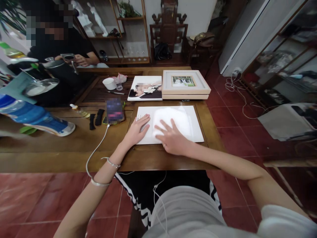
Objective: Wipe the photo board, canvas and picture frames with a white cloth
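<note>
A glossy white sheet [183, 122] lies flat on the wooden table [74, 145] in front of me. My left hand [137, 129] rests on its near left corner, fingers stretched out flat, holding nothing. My right hand [172, 138] lies palm down on the sheet's near edge with the fingers spread; a ring shows on one finger. Beyond the sheet lie a printed photo board [146, 87] and a light wooden picture frame [185, 84], side by side.
A phone [114, 112] on a white charging cable [96, 150] lies left of the sheet, beside black straps [96, 118] and a small bottle [79, 110]. A white cup [109, 83] stands further back. A person in black [61, 43] sits across, handling metal cookware. Blue plastic bottle [32, 117] at left.
</note>
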The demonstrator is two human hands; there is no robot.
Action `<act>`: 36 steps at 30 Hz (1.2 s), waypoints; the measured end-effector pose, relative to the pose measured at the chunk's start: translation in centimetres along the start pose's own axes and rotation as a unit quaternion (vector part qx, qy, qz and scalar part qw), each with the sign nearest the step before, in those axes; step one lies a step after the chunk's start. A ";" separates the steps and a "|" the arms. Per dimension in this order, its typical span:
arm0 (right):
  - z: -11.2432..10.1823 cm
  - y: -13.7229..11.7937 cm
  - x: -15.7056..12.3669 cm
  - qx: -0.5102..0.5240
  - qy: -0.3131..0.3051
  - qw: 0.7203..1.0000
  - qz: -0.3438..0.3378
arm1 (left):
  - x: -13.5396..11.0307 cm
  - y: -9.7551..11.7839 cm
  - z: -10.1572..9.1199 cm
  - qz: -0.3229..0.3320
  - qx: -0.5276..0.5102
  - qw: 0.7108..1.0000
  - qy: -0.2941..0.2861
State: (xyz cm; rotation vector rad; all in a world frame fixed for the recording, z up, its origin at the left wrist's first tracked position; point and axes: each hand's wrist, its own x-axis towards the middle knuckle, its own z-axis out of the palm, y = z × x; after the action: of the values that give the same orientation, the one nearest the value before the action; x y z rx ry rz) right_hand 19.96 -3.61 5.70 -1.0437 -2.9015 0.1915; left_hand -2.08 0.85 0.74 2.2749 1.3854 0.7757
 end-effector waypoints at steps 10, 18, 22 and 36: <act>-0.8 0.9 -1.1 0.049 0.008 0.997 -0.051 | 0.1 -0.2 -0.1 0.006 0.025 0.999 -0.023; -0.9 5.2 5.2 0.006 0.053 0.996 0.070 | 0.1 -0.5 0.2 -0.001 0.053 0.998 -0.046; -0.3 2.9 3.9 -0.006 0.016 0.999 0.031 | 0.1 -0.3 0.2 0.000 0.055 0.997 -0.046; -0.9 1.3 0.3 0.028 0.010 0.999 0.017 | 0.1 -0.5 0.2 0.001 0.052 0.998 -0.038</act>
State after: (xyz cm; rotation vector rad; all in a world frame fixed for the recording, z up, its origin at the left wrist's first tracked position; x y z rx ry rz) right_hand 20.62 -2.31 6.44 -1.0804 -2.8438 0.2609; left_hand -2.21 1.18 0.33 2.3581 1.4201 0.6227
